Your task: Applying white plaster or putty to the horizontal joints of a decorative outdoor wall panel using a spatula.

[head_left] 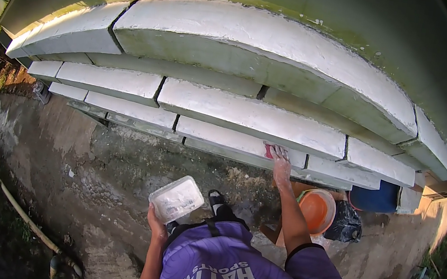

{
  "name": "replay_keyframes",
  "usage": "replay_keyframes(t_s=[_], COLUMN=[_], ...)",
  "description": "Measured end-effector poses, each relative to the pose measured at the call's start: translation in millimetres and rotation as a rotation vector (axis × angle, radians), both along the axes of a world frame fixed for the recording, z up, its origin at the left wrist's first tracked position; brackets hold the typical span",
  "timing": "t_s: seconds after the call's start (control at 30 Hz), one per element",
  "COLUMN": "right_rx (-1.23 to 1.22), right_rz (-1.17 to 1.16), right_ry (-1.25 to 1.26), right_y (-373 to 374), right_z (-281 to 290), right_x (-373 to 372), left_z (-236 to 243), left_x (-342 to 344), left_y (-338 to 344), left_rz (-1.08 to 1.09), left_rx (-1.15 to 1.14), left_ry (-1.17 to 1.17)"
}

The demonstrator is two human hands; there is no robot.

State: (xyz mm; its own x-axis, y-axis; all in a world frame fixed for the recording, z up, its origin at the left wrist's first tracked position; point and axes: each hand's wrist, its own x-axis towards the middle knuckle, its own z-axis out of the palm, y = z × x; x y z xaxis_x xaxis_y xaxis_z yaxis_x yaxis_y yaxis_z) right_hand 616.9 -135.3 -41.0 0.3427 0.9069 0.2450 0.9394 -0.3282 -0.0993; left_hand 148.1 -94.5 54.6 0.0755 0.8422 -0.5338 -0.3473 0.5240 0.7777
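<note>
My left hand holds a shallow white rectangular tray by its lower left edge, low in front of my body. White paste-like residue coats the inside of the tray. Stretched forward, my right hand presses a small red, flat tool against the lower white block row; its exact kind cannot be made out. The fingers are closed over this tool, and white smears cover the hand. Above that row run a middle white ledge and a wide top ledge, both split by dark vertical joints.
An orange bucket stands right of my legs, beside a black plastic bag. Behind them is a blue tub. My sandalled foot rests on stained concrete ground. A long pale pipe lies at the left.
</note>
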Motion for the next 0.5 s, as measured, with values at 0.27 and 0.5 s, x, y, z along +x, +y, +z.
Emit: replay_keyframes(t_s=[0.27,0.5], right_rx=[-0.016,0.045], right_rz=[0.151,-0.01], right_ry=[0.33,0.644], right_y=[-14,13], right_z=[17,82], right_x=[-54,-105], left_z=[-18,-37], left_x=[-11,-17], left_y=[-1,10], left_rz=[0.049,0.014], left_rx=[0.029,0.118], left_ry=[-0.009,0.171])
